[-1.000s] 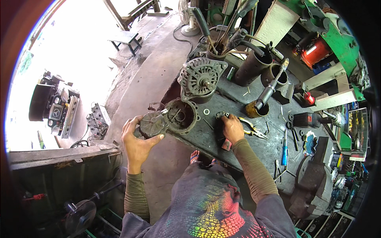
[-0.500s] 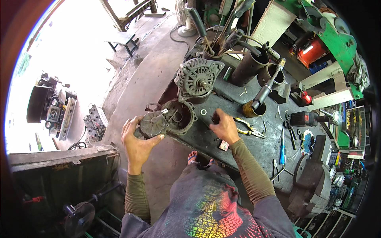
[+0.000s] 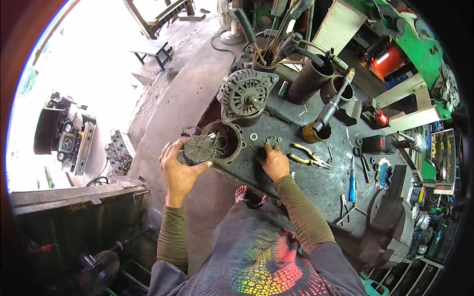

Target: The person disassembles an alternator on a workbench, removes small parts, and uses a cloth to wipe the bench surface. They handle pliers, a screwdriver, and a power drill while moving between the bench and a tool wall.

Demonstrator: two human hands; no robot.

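My left hand grips a round grey metal part, fingers on its outer side and thumb at its lower edge. That part is tilted against the open, bowl-shaped metal housing on the bench edge, partly covering its opening; a loop of wire shows inside. My right hand reaches down to the bench, fingers drawn together beside a few small nuts; what they hold, if anything, is hidden. A washer lies between the housing and this hand. Behind the housing stands an alternator with a slotted face and threaded shaft.
Yellow-handled pliers and a blue screwdriver lie on the dark bench to the right. Toward the back are dark metal cylinders, one packed with tools, and a rusty can. A bench vise sits at the right.
My right hand has moved slightly left, its fingertips now down on the bench by the nuts. My left hand and the round part have shifted a little right, further over the housing.
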